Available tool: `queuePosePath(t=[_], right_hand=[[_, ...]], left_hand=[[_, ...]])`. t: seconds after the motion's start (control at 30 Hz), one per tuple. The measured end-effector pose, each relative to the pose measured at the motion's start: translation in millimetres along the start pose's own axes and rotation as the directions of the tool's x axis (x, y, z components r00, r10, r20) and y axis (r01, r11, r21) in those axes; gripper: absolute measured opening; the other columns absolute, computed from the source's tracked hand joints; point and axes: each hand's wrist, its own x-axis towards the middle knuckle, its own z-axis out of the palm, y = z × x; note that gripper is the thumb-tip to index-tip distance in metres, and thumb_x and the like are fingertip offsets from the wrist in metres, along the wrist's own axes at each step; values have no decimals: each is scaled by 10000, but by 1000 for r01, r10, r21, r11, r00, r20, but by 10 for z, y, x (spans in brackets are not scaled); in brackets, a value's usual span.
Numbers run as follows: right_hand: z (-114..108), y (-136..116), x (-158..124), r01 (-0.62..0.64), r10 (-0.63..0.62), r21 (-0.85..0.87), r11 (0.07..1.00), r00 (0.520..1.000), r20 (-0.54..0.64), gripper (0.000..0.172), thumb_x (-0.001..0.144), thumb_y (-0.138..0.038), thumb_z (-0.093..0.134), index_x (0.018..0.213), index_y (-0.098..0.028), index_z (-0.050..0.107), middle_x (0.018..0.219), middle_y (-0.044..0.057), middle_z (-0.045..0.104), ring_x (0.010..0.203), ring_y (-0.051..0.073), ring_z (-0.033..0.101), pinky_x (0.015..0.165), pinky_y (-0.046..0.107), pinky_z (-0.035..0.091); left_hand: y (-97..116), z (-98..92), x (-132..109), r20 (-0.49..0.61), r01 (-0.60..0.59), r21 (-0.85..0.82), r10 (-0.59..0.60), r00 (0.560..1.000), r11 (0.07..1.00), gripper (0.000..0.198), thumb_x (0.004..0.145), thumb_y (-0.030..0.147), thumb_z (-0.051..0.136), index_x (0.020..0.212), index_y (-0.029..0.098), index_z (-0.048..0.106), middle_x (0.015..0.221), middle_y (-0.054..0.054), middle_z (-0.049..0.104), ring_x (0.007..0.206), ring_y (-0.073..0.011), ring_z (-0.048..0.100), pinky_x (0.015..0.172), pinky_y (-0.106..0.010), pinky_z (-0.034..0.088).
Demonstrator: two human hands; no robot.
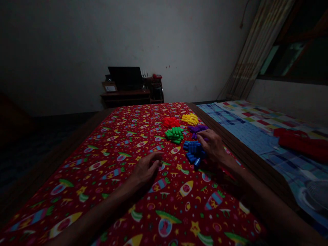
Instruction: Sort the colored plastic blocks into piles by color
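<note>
My left hand (147, 168) rests on the red patterned cloth (110, 174), its fingers loosely stretched and the thumb apart, holding nothing. To the right, my right hand (212, 145) reaches over the piles with thumb and forefinger bent together at the edge of the purple pieces (196, 130). Whether a piece is between those fingertips I cannot make out. Just left of and below that hand lies a pile of short blue tube-shaped pieces (193, 147), partly hidden by it. Farther left are green pieces (174, 135). Red pieces (171, 122) and yellow pieces (190, 119) lie behind.
The cloth covers a long table with a brown border (252, 155). On the right is a bed surface with checked bedding (238, 128) and a red garment (299, 141). A dark screen (125, 78) stands on a small desk (125, 96) by the far wall.
</note>
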Motion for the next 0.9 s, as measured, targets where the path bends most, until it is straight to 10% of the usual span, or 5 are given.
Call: queuePosePath(t=[0.33, 0.47, 0.57, 0.67, 0.9], right_hand=[[-189, 759, 470, -473, 485, 113, 874, 829, -278, 416, 845, -460, 420, 599, -174, 597, 564, 29, 589, 592, 162, 528, 594, 280, 396], [-295, 323, 288, -237, 163, 251, 939, 945, 282, 397, 866, -481, 484, 749, -158, 683, 665, 21, 649, 610, 145, 564, 578, 250, 427], [-482, -7, -23, -6, -209, 320, 947, 747, 631, 273, 868, -378, 571, 1008, -187, 708, 931, 54, 709, 813, 162, 636, 722, 262, 493], [-603, -129, -373, 213, -341, 268, 940, 645, 684, 327, 886, -236, 558, 1204, -237, 633, 1187, 82, 653, 1065, 180, 597, 898, 306, 483], [-448, -146, -540, 493, -439, 6, 870, 770, 464, 231, 930, -266, 508, 1089, -172, 647, 988, 106, 694, 874, 198, 615, 742, 318, 539]], left_hand=[[-934, -1167, 117, -512, 347, 340, -137, 848, 874, 399, 790, 325, 415, 1060, 154, 653, 1148, -115, 685, 1015, -264, 656, 925, -396, 506], [-1156, -1318, 28, -465, 415, 424, -200, 863, 805, 393, 769, 307, 392, 991, 139, 669, 1067, -117, 709, 975, -263, 668, 916, -387, 506], [-1186, -1289, 41, -399, 340, 510, -132, 907, 790, 391, 780, 331, 380, 978, 151, 664, 1084, -110, 702, 989, -268, 658, 905, -390, 507], [-1192, -1234, 67, -308, 225, 574, -47, 950, 787, 360, 773, 325, 379, 936, 169, 660, 1076, -124, 691, 984, -290, 649, 897, -398, 503], [-1250, -1202, 56, -219, 101, 624, 49, 975, 775, 334, 788, 305, 376, 958, 197, 642, 1066, -138, 662, 1015, -309, 619, 927, -417, 475]])
